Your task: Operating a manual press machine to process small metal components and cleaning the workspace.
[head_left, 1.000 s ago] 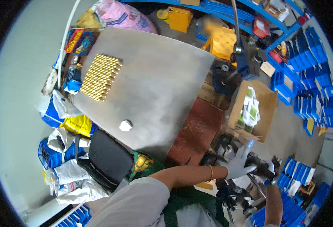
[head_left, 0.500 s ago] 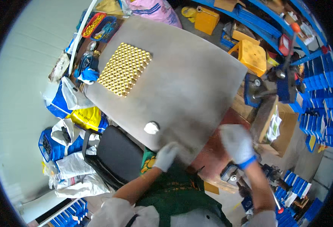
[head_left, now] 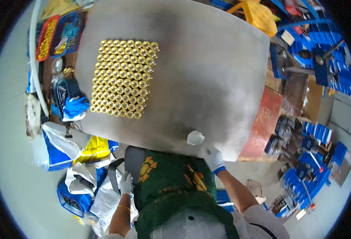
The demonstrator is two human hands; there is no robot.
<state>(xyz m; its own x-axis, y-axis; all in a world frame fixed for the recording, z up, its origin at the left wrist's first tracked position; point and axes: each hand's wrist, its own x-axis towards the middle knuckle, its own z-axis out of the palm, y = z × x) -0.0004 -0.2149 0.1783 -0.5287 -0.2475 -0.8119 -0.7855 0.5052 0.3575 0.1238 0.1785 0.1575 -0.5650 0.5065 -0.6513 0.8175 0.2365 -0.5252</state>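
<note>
My right hand (head_left: 213,159), in a white glove with a blue cuff, is at the near edge of the grey metal table. Its fingers are closed at a small greyish spot too small to name. Just beyond them lies a whitish, crumpled-looking round thing (head_left: 195,138). Down at the left, my gloved left hand (head_left: 126,184) is closed against the black chair (head_left: 135,164), beside its looped armrest; the fingertips are hard to make out. Rows of short gold-coloured metal cylinders with open tops (head_left: 121,77) stand close together on the table's left half.
A red basket (head_left: 48,38) of small gold parts and a blue basket (head_left: 67,34) stand at the far left, above blue gloves (head_left: 76,106). A reddish board (head_left: 263,119) adjoins the table's right edge. Lever presses (head_left: 303,67) and blue bins (head_left: 319,133) are at the right.
My view has turned and come nearer the table. My right hand has come in from the right to the table's near edge; my left hand has moved from the edge to the chair.
</note>
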